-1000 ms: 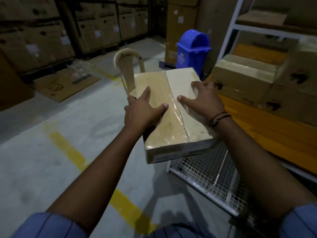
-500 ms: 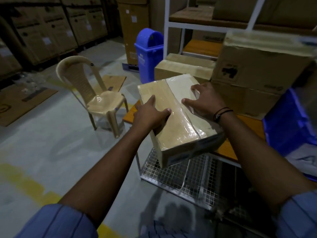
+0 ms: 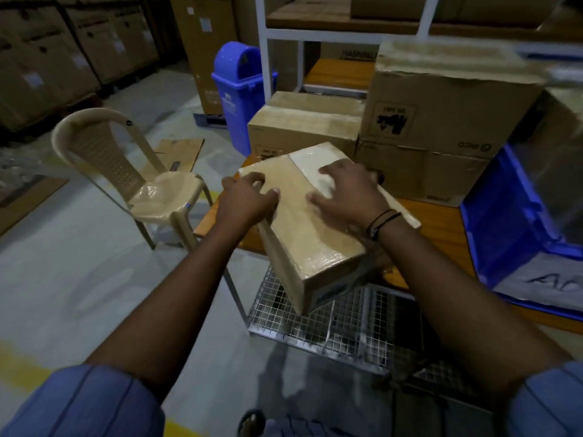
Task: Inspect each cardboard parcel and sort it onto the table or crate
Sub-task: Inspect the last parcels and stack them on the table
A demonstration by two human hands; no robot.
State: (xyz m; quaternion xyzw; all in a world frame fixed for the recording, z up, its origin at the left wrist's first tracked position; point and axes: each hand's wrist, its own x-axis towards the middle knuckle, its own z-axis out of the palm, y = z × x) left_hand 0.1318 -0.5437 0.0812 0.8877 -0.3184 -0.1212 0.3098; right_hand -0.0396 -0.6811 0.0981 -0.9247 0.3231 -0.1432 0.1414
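The parcel is tilted under your hands, above the table corner and the crate. Your left hand grips its left edge, fingers curled; your right hand lies spread on top. Level it before lowering; avoid the boxes beyond your right hand.

Stacked boxes wall off the back of the table, and a lower box blocks its far left corner. A blue crate closes the right side. Bare table top shows between crate and parcel. A chair stands left of the table, with open floor before it.
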